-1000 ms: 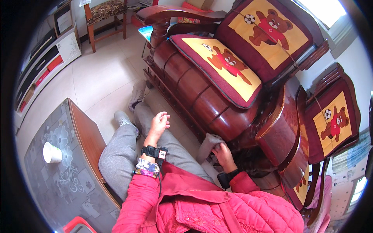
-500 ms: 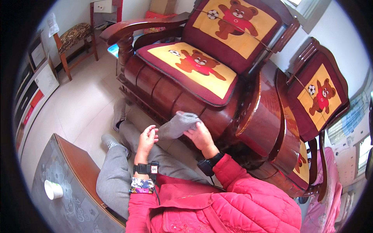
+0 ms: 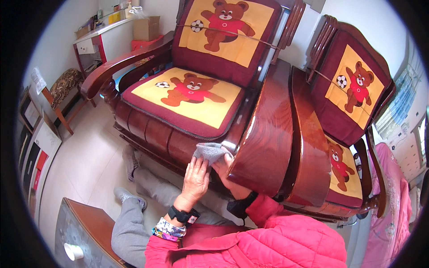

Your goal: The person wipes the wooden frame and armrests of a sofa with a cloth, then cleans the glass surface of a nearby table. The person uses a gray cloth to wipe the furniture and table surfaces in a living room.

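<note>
A bunched grey cloth (image 3: pixel 212 152) is between my hands, in front of the wooden armchair (image 3: pixel 172 145) and just left of its broad armrest (image 3: pixel 263 147). My left hand (image 3: pixel 195 181) has its fingers pressed together against the cloth's left lower part. On the other side my right hand (image 3: pixel 225 172) grips the cloth, with its palm partly hidden beside the armrest. Whether the cloth touches the wood, I cannot tell. A maroon and yellow seat cushion (image 3: pixel 187 100) with a bear picture lies just beyond the cloth.
A second cushioned chair (image 3: pixel 353 94) stands at the right. Close on my lower left is a low table (image 3: pixel 89 223) bearing a white paper cup (image 3: pixel 73 251). Behind the armchair's left side are a cardboard box (image 3: pixel 146 28) and a patterned stool (image 3: pixel 66 87).
My left hand has moved from beside the cloth up onto it. The cloth is more bunched and close to the armrest. My view has shifted, bringing more of the room's back left into sight.
</note>
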`<state>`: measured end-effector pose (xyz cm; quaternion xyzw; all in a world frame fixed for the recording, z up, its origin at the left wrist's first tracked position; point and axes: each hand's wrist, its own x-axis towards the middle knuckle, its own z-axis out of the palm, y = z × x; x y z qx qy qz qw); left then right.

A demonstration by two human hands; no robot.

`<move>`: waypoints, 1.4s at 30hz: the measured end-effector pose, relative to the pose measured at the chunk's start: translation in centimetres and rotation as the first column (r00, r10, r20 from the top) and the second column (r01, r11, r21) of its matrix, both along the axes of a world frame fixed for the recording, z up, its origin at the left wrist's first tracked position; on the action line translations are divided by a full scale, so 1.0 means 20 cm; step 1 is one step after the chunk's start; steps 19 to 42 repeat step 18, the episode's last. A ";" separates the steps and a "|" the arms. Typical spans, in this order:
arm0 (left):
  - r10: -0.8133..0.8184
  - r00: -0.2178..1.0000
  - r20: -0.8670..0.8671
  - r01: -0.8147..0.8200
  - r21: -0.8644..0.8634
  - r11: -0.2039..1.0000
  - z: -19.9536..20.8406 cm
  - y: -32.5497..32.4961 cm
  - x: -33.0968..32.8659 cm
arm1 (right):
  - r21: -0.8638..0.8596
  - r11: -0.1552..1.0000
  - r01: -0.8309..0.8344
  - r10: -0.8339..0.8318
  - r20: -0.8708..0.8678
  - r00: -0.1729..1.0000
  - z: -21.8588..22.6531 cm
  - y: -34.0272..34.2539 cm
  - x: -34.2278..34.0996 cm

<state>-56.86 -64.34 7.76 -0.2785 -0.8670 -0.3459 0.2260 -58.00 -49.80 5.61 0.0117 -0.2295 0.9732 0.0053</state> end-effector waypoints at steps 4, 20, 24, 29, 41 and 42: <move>-0.030 0.996 -0.078 0.021 -0.106 0.994 -0.01 0.10 -0.04 | 0.382 0.922 -0.065 0.089 -0.045 0.995 0.08 0.15 0.15; 0.027 1.000 -0.010 -0.029 -0.262 0.965 0.06 0.06 -0.18 | 0.987 -0.021 0.162 0.373 -0.143 0.917 0.05 0.30 0.44; 0.027 1.000 -0.010 -0.029 -0.262 0.965 0.06 0.06 -0.18 | 0.987 -0.021 0.162 0.373 -0.143 0.917 0.05 0.30 0.44; 0.027 1.000 -0.010 -0.029 -0.262 0.965 0.06 0.06 -0.18 | 0.987 -0.021 0.162 0.373 -0.143 0.917 0.05 0.30 0.44; 0.027 1.000 -0.010 -0.029 -0.262 0.965 0.06 0.06 -0.18 | 0.987 -0.021 0.162 0.373 -0.143 0.917 0.05 0.30 0.44; 0.027 1.000 -0.010 -0.029 -0.262 0.965 0.06 0.06 -0.18 | 0.987 -0.021 0.162 0.373 -0.143 0.917 0.05 0.30 0.44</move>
